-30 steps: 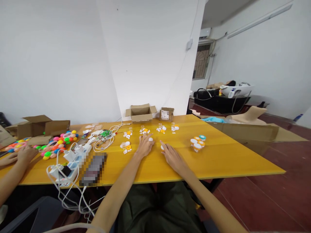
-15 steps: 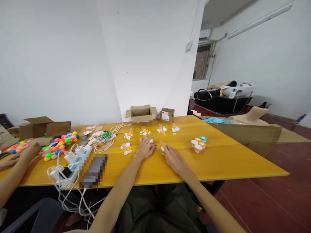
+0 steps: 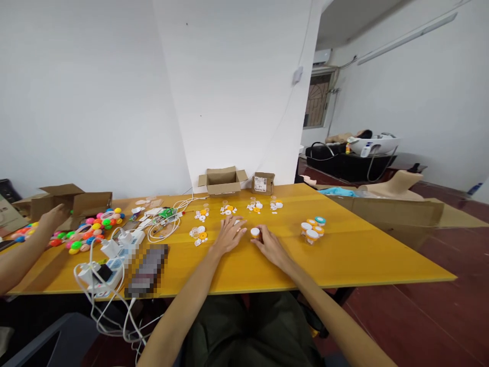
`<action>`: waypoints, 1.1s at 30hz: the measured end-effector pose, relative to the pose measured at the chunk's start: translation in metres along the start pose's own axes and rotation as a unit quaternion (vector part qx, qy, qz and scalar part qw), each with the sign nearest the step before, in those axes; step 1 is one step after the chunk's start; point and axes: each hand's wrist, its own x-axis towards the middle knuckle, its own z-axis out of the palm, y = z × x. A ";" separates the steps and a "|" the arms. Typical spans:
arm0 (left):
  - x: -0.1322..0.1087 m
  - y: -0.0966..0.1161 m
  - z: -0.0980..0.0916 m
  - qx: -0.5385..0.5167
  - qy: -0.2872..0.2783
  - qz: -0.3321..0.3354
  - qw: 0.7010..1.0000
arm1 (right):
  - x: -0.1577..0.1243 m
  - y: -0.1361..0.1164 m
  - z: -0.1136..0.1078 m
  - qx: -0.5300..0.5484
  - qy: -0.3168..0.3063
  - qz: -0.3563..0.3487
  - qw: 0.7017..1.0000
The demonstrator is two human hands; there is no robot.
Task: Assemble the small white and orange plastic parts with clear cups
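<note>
My right hand (image 3: 270, 245) has its fingers round a small jar with a white lid (image 3: 254, 232), upright on the yellow table (image 3: 244, 270). To its left, my left hand (image 3: 228, 234) is low over the table with its fingers apart, and a small white piece (image 3: 237, 223) shows beside its fingertips. Piles of small white and orange parts (image 3: 200, 234) lie left of that hand, and more (image 3: 255, 207) lie behind both hands. On the right stands a group of small lidded jars (image 3: 312, 232) with white, orange and teal tops.
Two cardboard boxes, one open (image 3: 222, 182) and one smaller (image 3: 263, 183), stand at the back. On the left are a power strip (image 3: 121, 262) with cables, a blurred-out dark device (image 3: 148, 270), colourful beaded rings (image 3: 86, 233) and another person's arm (image 3: 32, 250).
My right hand has closed round the white-lidded jar. My left hand has shifted slightly. The other person's hand has moved up to the open box at the left.
</note>
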 end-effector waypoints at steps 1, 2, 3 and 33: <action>-0.001 0.002 -0.002 -0.020 -0.002 0.006 1.000 | 0.004 -0.002 0.000 0.015 -0.004 0.002 1.000; -0.002 0.005 -0.002 -0.037 -0.008 0.014 0.999 | 0.007 -0.003 -0.001 0.029 -0.008 0.003 1.000; -0.002 0.007 -0.003 -0.052 -0.015 0.024 0.998 | 0.009 -0.006 -0.001 0.044 -0.012 0.004 0.999; -0.003 0.011 -0.004 -0.082 -0.090 -0.015 0.992 | 0.012 -0.013 -0.020 0.325 -0.065 0.114 0.937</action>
